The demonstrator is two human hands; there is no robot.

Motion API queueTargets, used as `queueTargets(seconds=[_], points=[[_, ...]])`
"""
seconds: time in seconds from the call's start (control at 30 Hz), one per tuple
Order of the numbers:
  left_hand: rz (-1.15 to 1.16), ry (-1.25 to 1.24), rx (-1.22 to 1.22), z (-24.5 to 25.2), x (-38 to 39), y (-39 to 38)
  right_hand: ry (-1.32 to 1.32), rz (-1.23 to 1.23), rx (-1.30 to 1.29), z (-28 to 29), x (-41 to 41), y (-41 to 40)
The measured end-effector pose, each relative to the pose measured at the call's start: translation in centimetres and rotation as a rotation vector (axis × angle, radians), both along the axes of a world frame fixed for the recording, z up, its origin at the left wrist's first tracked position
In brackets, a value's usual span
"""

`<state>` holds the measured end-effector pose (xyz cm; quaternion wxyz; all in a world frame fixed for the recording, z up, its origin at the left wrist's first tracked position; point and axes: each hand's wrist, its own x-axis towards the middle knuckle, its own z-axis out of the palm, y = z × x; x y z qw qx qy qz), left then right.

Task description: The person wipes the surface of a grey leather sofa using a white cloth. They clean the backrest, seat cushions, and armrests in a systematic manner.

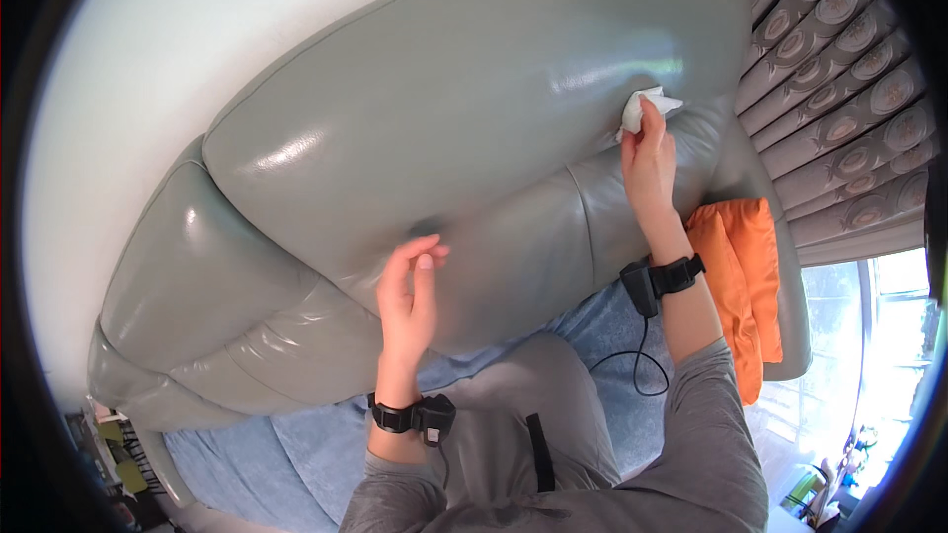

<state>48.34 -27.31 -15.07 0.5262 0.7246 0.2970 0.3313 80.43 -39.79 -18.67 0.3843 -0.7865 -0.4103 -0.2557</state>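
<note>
A white tissue or thin cloth point(632, 115) is pinched in the fingers of my right hand point(650, 163), against the right part of a grey-green leather sofa backrest point(444, 89). My left hand point(407, 296) is raised in front of the lower backrest, fingers loosely curled and a little apart, with nothing in it. Whether its fingertips touch the leather cannot be told. Glossy light patches show on the leather. Each wrist wears a black strap with a small black box; a cable point(638, 352) hangs from the right one.
Orange cushions point(740, 289) lean at the sofa's right armrest. Blue fabric point(244, 459) covers the seat under my knees. Patterned curtains point(837, 89) hang at the right, above a bright window point(837, 340). A pale wall point(148, 37) rises behind the sofa.
</note>
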Motion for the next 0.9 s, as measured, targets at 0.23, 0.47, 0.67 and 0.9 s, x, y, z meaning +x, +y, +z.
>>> queueTargets(seconds=[0.23, 0.47, 0.67, 0.9], points=[[0.057, 0.035, -0.029, -1.6, -3.8, -1.2, 0.44, 0.079, 0.215, -0.1, -4.5, 2.3], [0.041, -0.007, -0.012, -0.8, -5.1, -1.3, 0.08, 0.439, 0.002, 1.4, -19.3, 10.2], [0.059, -0.003, 0.164, 1.6, -6.3, 0.4, 0.219, 0.373, -0.097, 3.3, -15.5, 7.7], [0.082, -0.002, 0.124, 1.1, -7.4, 1.2, 0.307, 0.096, 0.061, 7.8, -7.0, 5.2]])
